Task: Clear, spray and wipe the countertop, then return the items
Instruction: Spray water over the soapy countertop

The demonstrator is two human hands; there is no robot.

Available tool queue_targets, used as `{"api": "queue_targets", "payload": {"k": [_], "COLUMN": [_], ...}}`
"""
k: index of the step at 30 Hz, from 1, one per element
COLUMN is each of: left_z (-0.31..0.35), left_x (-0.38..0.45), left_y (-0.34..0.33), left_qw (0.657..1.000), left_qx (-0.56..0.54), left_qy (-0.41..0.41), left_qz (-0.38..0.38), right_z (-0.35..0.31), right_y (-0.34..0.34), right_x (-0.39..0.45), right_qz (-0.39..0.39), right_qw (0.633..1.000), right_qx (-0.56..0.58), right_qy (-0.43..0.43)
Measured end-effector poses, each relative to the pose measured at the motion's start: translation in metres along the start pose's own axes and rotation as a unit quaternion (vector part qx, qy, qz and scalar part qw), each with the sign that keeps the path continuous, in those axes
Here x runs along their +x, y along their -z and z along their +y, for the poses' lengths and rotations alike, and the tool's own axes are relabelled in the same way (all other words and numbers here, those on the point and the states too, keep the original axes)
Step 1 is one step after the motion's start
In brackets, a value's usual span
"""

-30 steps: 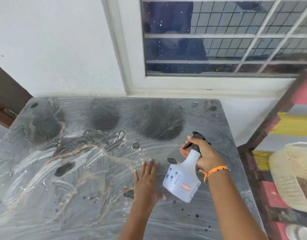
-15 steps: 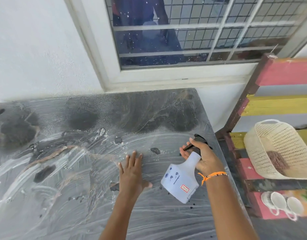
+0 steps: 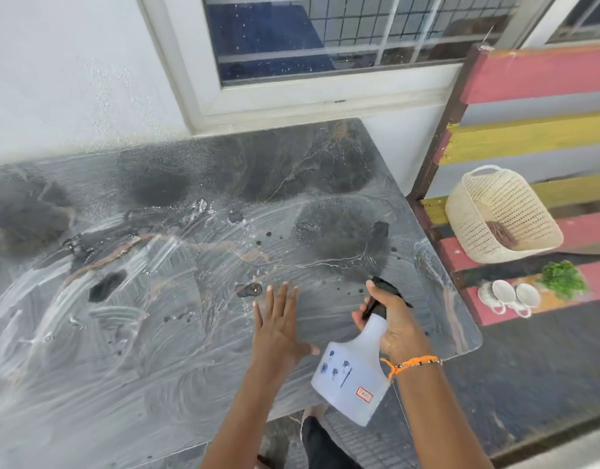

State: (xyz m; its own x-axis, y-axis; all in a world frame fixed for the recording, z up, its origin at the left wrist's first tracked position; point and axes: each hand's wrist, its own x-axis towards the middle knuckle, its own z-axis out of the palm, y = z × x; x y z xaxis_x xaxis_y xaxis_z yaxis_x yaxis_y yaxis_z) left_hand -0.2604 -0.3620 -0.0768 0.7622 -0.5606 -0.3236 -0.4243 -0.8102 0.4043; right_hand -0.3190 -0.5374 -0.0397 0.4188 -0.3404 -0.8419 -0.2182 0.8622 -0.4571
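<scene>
A grey marble countertop (image 3: 129, 333) fills the view, streaked with white wipe marks and dotted with dark wet spray patches. My right hand (image 3: 391, 319) grips the neck and black trigger of a white spray bottle (image 3: 351, 377), held tilted above the counter's right front part, nozzle pointing away from me. My left hand (image 3: 278, 326) lies flat on the counter just left of the bottle, fingers spread, holding nothing. An orange thread band circles my right wrist.
A striped red, yellow and grey bench (image 3: 535, 137) stands right of the counter. On it sit a cream woven basket (image 3: 501, 214), two white cups (image 3: 510, 296) and a green bunch (image 3: 562, 279). A white wall and barred window (image 3: 342, 32) back the counter.
The view has swung right and tilted, bringing the bench and its items into sight. A fresh dark wet patch has appeared on the counter ahead of the nozzle. Both hands hold the same poses.
</scene>
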Motion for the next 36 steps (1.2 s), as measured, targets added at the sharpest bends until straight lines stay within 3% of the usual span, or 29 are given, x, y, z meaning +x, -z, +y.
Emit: {"api": "queue_targets", "payload": {"k": [8, 13, 16, 22, 30, 33, 36], "left_z": [-0.056, -0.101, -0.127, -0.183, -0.233, -0.240, -0.239], "left_x": [-0.040, -0.068, -0.090, -0.152, -0.217, -0.231, -0.237], "left_y": [0.018, 0.026, 0.028, 0.028, 0.024, 0.020, 0.016], "left_qw": [0.997, 0.988, 0.974, 0.935, 0.865, 0.864, 0.876], "left_qx": [-0.032, -0.046, -0.051, -0.100, -0.163, -0.153, -0.146], "left_qy": [0.055, 0.130, 0.186, 0.293, 0.413, 0.415, 0.397], "left_qz": [0.033, 0.072, 0.120, 0.172, 0.234, 0.241, 0.232], "right_z": [0.056, 0.099, 0.121, 0.187, 0.287, 0.307, 0.314], "right_y": [-0.037, -0.078, -0.095, -0.136, -0.200, -0.207, -0.201], "right_x": [-0.026, -0.033, -0.039, -0.060, -0.100, -0.112, -0.116], "right_qz": [-0.134, -0.114, -0.143, -0.306, -0.267, -0.297, -0.315], "right_qw": [0.982, 0.979, 0.969, 0.881, 0.841, 0.808, 0.804], "right_qx": [-0.126, -0.161, -0.185, -0.340, -0.454, -0.483, -0.476], "right_qy": [-0.035, -0.048, -0.078, -0.124, -0.126, -0.161, -0.167]}}
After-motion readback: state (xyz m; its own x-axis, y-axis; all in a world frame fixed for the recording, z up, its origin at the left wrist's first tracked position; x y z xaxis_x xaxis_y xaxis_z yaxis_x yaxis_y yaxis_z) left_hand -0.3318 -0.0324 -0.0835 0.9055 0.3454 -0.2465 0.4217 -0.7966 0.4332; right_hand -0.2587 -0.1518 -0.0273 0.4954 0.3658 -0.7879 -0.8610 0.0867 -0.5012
